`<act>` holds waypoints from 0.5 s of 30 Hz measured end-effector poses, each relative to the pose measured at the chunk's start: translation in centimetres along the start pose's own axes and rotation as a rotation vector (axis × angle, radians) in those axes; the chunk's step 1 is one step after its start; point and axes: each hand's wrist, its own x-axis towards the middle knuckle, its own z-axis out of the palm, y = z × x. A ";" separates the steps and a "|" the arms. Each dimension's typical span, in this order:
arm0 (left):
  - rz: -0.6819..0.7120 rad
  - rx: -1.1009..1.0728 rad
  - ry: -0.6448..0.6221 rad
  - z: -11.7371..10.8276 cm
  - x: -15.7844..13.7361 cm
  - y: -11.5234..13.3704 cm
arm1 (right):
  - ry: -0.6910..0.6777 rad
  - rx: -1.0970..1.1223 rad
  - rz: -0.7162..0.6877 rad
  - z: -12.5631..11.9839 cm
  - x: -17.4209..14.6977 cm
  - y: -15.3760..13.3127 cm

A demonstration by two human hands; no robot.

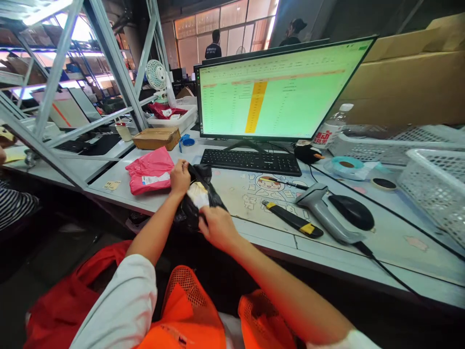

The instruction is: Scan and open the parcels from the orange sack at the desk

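Observation:
A black plastic bag point(189, 213) is held at the desk's front edge, its mouth pulled apart. Inside the opening shows a whitish, partly yellow item point(198, 195) whose kind I cannot make out. My left hand point(180, 178) is closed on the bag's upper left rim. Lower on the right side, my right hand point(219, 226) grips the bag's edge with thumb and fingers together. Just left of the bag lies a pink plastic mailer point(151, 167) with a white label.
A keyboard point(250, 161) sits below the monitor point(279, 92). On the right lie a utility knife point(292, 219), a barcode scanner point(329, 215), a mouse point(351, 212) and white baskets point(436, 184). A cardboard box point(157, 138) stands behind the mailer. Metal shelf struts point(112, 58) rise at left.

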 end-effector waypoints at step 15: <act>0.264 -0.164 -0.078 -0.1 0.4 0.1 | 0.009 0.289 0.202 0.6 -11.2 4.7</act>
